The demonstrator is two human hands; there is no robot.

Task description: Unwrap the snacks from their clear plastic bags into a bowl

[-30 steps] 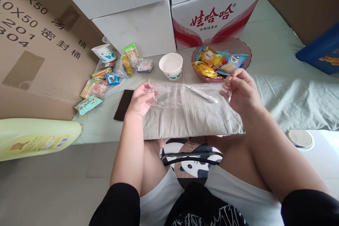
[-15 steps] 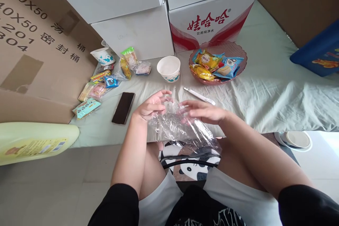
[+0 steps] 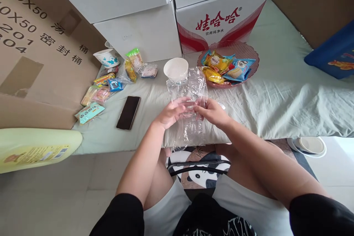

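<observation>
A crinkled clear plastic bag (image 3: 190,131) stretches upright between my hands, from the cloth's front edge up to the paper cup. My left hand (image 3: 172,112) has its fingers curled on the bag's left side. Opposite it, my right hand (image 3: 212,112) pinches the bag between thumb and fingers. Just behind the bag stands a white paper cup (image 3: 175,69), its lower part seen through the film. The white-handled knife (image 3: 222,106) is mostly hidden by the bag and my right hand; only its end shows.
A pink plastic bowl (image 3: 253,64) holds several wrapped snacks. More packets (image 3: 101,95) lie at the left near another paper cup (image 3: 106,58). A phone (image 3: 128,113) rests left of my hands. White boxes (image 3: 138,37) line the back; a cardboard box (image 3: 41,51) and yellow-green jug (image 3: 38,149) stand left.
The bag has been raised from over my lap and spread flatter, its top now reaching the cup. My hands have come closer together, and my right hand has closed on the film.
</observation>
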